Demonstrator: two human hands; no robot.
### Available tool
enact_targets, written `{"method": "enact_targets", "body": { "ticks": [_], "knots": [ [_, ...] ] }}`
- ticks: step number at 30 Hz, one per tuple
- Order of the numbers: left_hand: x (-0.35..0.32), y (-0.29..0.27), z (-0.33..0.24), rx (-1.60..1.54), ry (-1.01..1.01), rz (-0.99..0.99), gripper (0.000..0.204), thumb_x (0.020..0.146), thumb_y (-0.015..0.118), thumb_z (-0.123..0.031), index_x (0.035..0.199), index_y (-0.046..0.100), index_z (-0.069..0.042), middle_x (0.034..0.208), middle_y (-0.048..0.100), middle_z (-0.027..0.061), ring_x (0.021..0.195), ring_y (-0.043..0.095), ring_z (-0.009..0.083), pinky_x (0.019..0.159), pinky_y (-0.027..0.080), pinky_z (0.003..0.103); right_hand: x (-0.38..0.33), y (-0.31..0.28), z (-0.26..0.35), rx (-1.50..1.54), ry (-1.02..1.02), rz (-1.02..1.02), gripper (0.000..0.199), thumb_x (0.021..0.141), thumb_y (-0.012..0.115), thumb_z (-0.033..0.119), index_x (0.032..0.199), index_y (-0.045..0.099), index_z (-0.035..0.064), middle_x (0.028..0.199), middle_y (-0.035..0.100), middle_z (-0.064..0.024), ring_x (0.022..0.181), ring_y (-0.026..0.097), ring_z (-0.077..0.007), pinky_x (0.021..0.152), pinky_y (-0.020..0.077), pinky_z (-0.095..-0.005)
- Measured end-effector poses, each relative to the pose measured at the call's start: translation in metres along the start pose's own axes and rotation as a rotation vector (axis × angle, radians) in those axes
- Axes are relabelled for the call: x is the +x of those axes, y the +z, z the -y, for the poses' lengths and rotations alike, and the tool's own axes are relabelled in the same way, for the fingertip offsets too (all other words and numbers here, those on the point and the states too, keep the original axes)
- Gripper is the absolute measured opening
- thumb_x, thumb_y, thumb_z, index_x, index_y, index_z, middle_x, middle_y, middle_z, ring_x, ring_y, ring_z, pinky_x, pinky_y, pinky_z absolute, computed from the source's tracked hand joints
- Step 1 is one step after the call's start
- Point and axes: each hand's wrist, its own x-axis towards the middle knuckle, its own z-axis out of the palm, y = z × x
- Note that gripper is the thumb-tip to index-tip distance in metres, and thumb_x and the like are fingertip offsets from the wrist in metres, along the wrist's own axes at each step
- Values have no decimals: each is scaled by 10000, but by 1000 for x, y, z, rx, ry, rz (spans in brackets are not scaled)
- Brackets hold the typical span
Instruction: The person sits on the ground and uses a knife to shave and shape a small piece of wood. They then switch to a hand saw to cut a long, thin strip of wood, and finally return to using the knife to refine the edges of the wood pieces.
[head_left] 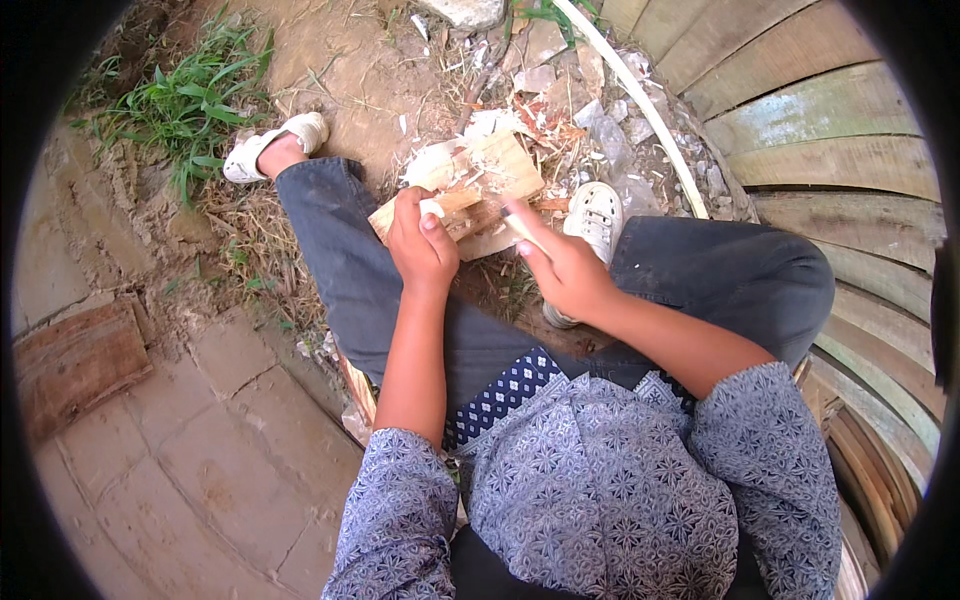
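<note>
My left hand point(422, 245) is closed around a small piece of pale wood point(458, 200), its thumb pointing up along the near side. In my right hand point(572, 275) is a pale-handled cutting tool point(532, 232), tilted up and left toward that piece. A dark band shows where its handle ends; the blade is blurred, so whether it touches the wood cannot be made out. Below and behind both hands lies a larger light wooden board point(508, 165), strewn with curled shavings. The left fingers partly cover the piece they hold.
My shoes, one at the left point(300, 132) and one beside the board point(597, 215), flank the work. Wood chips and stones cover the ground beyond. A pale curved pole point(650, 105) and a plank wall point(800, 100) stand right; grass point(190, 105) and paving point(220, 440) lie left.
</note>
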Motion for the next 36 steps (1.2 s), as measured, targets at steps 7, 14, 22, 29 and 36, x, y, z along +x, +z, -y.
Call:
{"method": "enact_targets", "body": {
  "ticks": [7, 14, 22, 29, 36],
  "knots": [
    [0, 1, 1, -5, 7, -22, 447, 1064, 324, -376, 1069, 558, 5, 925, 604, 219, 785, 616, 440, 693, 487, 466, 10, -18, 27, 32, 199, 130, 587, 1028, 524, 184, 1584, 348, 250, 634, 605, -184, 552, 617, -301, 581, 474, -406],
    [0, 0, 1, 9, 16, -17, 460, 1066, 322, -390, 1066, 553, 9, 923, 603, 218, 801, 616, 445, 707, 490, 469, 11, -17, 12, -186, 363, 360, 615, 1020, 533, 185, 1591, 327, 278, 693, 628, -215, 598, 635, -334, 631, 502, -410],
    [2, 0, -4, 21, -20, 26, 582, 1071, 259, -481, 1104, 557, 18, 959, 609, 226, 825, 634, 427, 735, 494, 451, 4, -15, -18, -302, 384, 456, 576, 1024, 527, 237, 1571, 358, 299, 796, 653, -254, 691, 663, -399, 645, 492, -468],
    [-2, -3, 0, 11, -66, 51, 625, 1070, 241, -523, 1114, 560, 12, 907, 619, 218, 790, 645, 419, 716, 498, 449, 0, -15, 5, -82, 131, 201, 592, 1019, 537, 242, 1579, 346, 247, 702, 631, -223, 610, 634, -389, 595, 487, -476],
    [-5, -5, 2, 8, -91, 34, 649, 1067, 234, -547, 1106, 564, 10, 910, 632, 228, 798, 660, 427, 715, 507, 449, 13, -15, 29, 26, 143, 100, 581, 1015, 534, 253, 1572, 368, 231, 836, 685, -241, 739, 674, -427, 693, 518, -471]
  ]
}}
